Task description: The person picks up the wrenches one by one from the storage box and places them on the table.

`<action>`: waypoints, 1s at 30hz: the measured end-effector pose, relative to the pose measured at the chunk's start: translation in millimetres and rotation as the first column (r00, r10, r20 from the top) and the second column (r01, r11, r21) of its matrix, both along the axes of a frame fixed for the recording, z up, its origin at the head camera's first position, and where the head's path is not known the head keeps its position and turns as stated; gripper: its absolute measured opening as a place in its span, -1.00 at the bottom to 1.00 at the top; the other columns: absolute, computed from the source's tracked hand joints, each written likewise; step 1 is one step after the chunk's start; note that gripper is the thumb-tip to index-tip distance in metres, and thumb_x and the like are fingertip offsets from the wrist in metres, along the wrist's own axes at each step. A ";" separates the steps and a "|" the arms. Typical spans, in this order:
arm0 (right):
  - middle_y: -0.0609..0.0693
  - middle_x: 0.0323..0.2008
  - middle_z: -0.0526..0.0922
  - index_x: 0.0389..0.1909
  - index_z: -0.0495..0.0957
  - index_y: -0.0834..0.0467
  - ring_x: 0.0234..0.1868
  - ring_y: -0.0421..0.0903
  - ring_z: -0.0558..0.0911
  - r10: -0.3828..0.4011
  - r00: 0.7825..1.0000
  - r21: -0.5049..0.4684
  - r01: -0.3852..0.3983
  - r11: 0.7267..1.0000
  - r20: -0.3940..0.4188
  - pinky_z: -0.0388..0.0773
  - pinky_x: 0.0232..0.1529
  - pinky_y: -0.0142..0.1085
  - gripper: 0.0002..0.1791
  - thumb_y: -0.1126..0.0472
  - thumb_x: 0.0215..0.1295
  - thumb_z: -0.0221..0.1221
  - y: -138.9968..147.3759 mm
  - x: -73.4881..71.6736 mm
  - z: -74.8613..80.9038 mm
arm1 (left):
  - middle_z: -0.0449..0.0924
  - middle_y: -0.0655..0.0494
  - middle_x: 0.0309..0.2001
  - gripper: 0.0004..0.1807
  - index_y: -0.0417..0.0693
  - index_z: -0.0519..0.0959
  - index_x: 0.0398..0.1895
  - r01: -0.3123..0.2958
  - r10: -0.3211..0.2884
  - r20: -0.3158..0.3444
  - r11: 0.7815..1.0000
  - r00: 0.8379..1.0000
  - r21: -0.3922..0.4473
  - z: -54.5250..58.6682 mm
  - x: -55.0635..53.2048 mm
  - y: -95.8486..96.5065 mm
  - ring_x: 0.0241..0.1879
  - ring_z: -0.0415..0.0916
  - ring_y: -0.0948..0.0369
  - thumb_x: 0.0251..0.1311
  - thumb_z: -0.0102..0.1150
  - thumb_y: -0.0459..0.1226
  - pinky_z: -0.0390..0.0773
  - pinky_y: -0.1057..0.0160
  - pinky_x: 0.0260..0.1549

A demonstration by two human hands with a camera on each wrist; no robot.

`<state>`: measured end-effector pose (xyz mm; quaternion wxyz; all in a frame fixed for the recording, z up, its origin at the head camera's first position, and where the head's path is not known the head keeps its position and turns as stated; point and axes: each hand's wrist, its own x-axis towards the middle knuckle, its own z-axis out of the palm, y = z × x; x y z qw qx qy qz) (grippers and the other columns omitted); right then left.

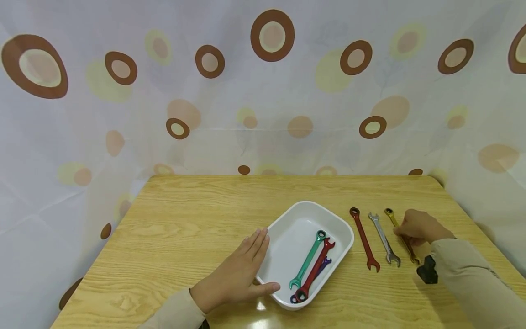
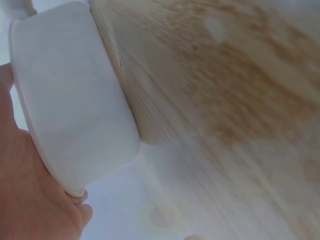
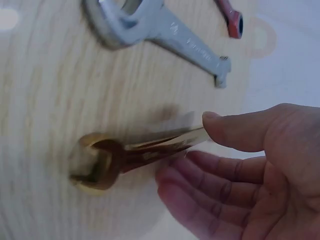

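Observation:
At the right of the table, my right hand (image 1: 421, 226) pinches a gold combination wrench (image 3: 155, 152) by its handle between thumb and fingers. The wrench's open end points toward the table's front edge, and its ring end (image 1: 388, 212) shows beyond the hand. A white plastic tub (image 1: 273, 246) stands near the middle, turned at an angle. My left hand (image 1: 236, 272) lies against its left side, fingers straight along the rim and thumb over the near edge. Inside the tub are a green wrench (image 1: 308, 259), a red wrench (image 1: 316, 269) and a partly hidden purple wrench (image 1: 324, 265).
Between the tub and my right hand, a larger red wrench (image 1: 363, 238) and a silver open-ended wrench (image 1: 384, 240) lie side by side on the wooden table (image 1: 197, 210). A patterned cloth (image 1: 263, 105) hangs behind and along both sides of the table.

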<state>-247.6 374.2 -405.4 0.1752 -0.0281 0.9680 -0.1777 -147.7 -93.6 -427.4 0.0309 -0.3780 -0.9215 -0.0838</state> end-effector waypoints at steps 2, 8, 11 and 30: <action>-0.18 -0.87 0.26 -0.82 0.27 0.01 -0.80 -0.26 0.30 0.025 1.000 0.030 -0.025 0.999 -0.015 0.34 -0.73 -0.40 -0.53 0.19 0.30 0.10 -5.5 -0.9 3.4 | -0.26 -0.19 0.52 0.11 -0.34 -0.09 0.48 -0.001 0.001 0.010 1.000 1.000 -0.004 0.3 0.0 0.3 0.51 -0.28 -0.03 0.23 -0.42 0.42 -0.07 0.04 0.44; 0.00 -0.68 0.46 -0.56 0.51 0.31 -0.66 -0.16 0.40 0.129 0.984 0.078 -0.121 0.990 -0.119 0.40 -0.61 -0.28 -0.65 0.13 0.33 0.11 -36.6 -8.3 30.5 | -0.25 -0.22 0.51 0.11 -0.35 -0.09 0.48 0.000 0.000 0.028 1.000 1.000 -0.008 1.5 0.8 0.3 0.50 -0.30 -0.04 0.23 -0.41 0.42 -0.08 0.05 0.44; 0.22 -0.38 0.63 -0.18 0.54 0.45 -0.45 0.00 0.59 0.186 0.964 0.048 -0.180 0.983 -0.191 0.55 -0.46 -0.12 -0.60 0.12 0.32 0.14 -57.5 -10.8 46.3 | -0.24 -0.23 0.51 0.11 -0.35 -0.09 0.48 0.001 -0.001 0.016 1.000 1.000 -0.009 1.7 0.4 0.1 0.50 -0.27 -0.06 0.23 -0.41 0.42 -0.08 0.05 0.44; -0.01 -0.40 0.64 -0.20 0.61 0.26 -0.40 -0.14 0.58 0.490 0.821 0.014 -0.508 0.861 -0.294 0.58 -0.35 -0.23 -0.79 0.22 0.21 0.28 -179.8 -11.2 79.8 | -0.31 -0.17 0.52 0.11 -0.34 -0.13 0.48 0.004 -0.004 0.023 1.000 1.000 0.008 1.6 -1.5 1.9 0.51 -0.30 -0.03 0.23 -0.45 0.43 -0.08 0.04 0.44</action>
